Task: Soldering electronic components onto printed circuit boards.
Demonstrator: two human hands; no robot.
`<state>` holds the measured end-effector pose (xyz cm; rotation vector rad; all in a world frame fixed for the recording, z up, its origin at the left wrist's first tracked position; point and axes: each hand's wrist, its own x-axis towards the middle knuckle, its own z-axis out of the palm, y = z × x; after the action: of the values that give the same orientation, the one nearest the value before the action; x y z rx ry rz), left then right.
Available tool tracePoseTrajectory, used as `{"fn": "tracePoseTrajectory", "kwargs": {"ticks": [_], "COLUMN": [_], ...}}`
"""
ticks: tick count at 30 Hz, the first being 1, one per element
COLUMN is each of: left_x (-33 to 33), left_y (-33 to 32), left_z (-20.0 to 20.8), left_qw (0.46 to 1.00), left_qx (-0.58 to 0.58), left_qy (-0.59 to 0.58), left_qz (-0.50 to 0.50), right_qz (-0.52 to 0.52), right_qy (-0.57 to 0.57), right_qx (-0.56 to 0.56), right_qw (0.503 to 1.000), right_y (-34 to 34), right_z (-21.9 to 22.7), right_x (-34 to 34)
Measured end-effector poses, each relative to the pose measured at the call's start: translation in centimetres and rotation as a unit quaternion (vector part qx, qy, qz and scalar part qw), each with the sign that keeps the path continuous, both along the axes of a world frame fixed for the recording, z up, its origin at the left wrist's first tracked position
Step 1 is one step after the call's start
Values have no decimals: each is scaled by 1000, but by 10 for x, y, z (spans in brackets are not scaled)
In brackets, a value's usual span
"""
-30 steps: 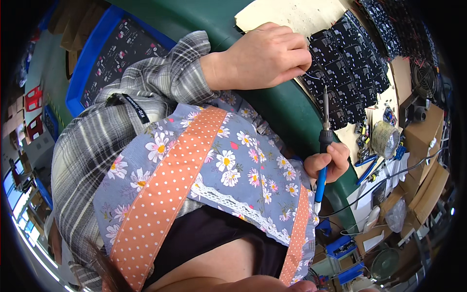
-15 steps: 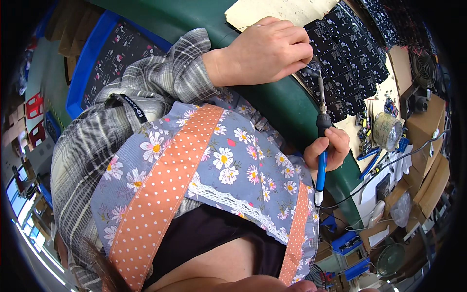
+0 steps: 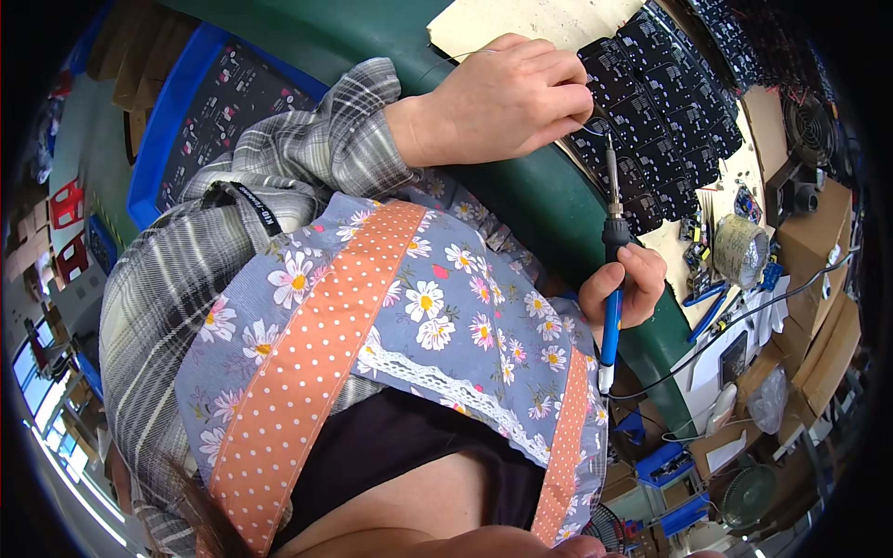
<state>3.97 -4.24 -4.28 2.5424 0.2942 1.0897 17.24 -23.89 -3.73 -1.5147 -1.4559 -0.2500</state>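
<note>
At table edge, right hand (image 3: 625, 290) closed around blue-handled soldering iron (image 3: 610, 270), tip up against black circuit boards (image 3: 651, 112); left hand (image 3: 507, 102) curled, pinching what looks like thin solder wire (image 3: 586, 127) near that tip, resting on green table rim (image 3: 539, 209)

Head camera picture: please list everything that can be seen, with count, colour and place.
soldering iron: one, blue handle with black grip and metal tip, upright in the right hand, tip toward the boards
circuit boards: many, black, laid in rows on the bench at upper right
cardboard sheet: one, tan, under the boards at the top
bench edge: one, dark green, crossing the middle
tray: one, blue, at upper left, holding dark boards
solder spool: one, silver, at right
apron: one, grey-blue with flowers and orange dotted bands, centre
left hand: one, closed, resting at the boards' edge
right hand: one, gripping the iron
</note>
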Motion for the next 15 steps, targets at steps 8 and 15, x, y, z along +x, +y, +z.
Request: {"fn": "tracePoseTrajectory", "kwargs": {"ticks": [8,15], "left_x": [-12,-11], "left_y": [6,4], "left_z": [4,0], "left_qw": [1000,998], "left_qx": [-9,-52], "left_qy": [4,-22], "left_qz": [6,-4], "right_qz": [-2,-7], "right_qy": [5,32], "right_qx": [-5,-5], "right_qw": [1000,999], "right_y": [-2,-2], "right_z": [1,0], "right_x": [-1,-2]}}
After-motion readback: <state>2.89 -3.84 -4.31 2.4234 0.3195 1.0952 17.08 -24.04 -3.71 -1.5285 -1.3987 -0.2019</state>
